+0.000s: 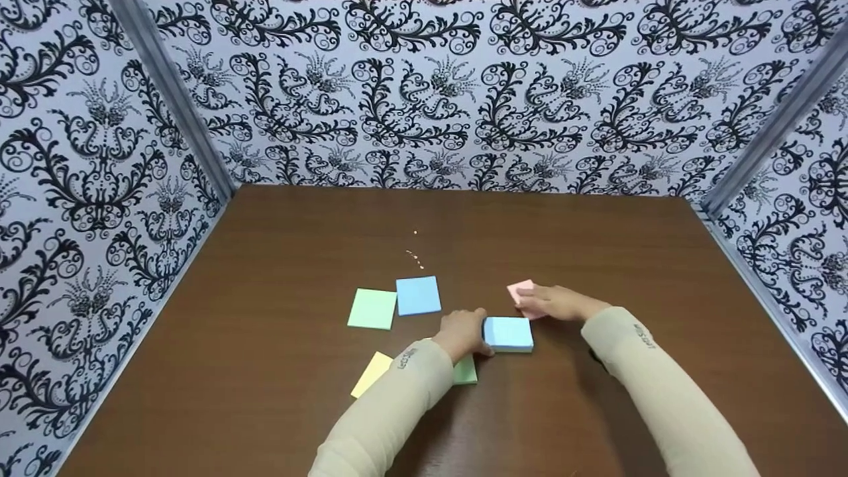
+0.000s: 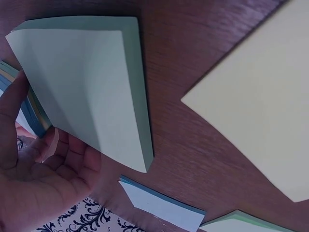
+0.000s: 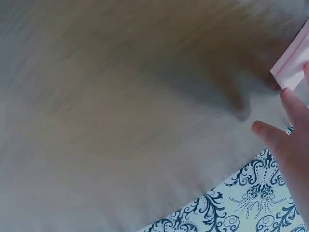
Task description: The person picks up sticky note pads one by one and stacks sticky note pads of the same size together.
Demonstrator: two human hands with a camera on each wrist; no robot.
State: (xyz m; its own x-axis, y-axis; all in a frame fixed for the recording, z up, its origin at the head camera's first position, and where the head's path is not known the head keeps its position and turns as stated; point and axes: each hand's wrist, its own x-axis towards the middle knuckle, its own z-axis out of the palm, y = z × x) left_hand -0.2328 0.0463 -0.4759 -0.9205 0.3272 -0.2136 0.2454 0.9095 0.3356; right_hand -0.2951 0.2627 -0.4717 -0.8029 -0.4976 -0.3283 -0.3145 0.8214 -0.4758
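Observation:
My left hand (image 1: 464, 331) grips a stack of sticky note pads by its left side, with a light blue pad (image 1: 509, 334) on top. In the left wrist view, blue, tan and green layers of this stack (image 2: 35, 112) show between thumb and fingers. Just beyond the stack, my right hand (image 1: 556, 301) holds a pink sticky note pad (image 1: 522, 289), its fingers across the pad. Fingertips meet the pink pad's edge (image 3: 289, 67) in the right wrist view; the thumb is hidden there. A green pad (image 1: 466, 372) lies partly beneath my left wrist.
Left of my hands lie a blue pad (image 1: 419, 295), a light green pad (image 1: 372, 309) and a yellow pad (image 1: 372, 373), partly covered by the left sleeve. Small pale specks (image 1: 415, 257) mark the brown table (image 1: 298, 232). Patterned walls (image 1: 424, 99) enclose its back and sides.

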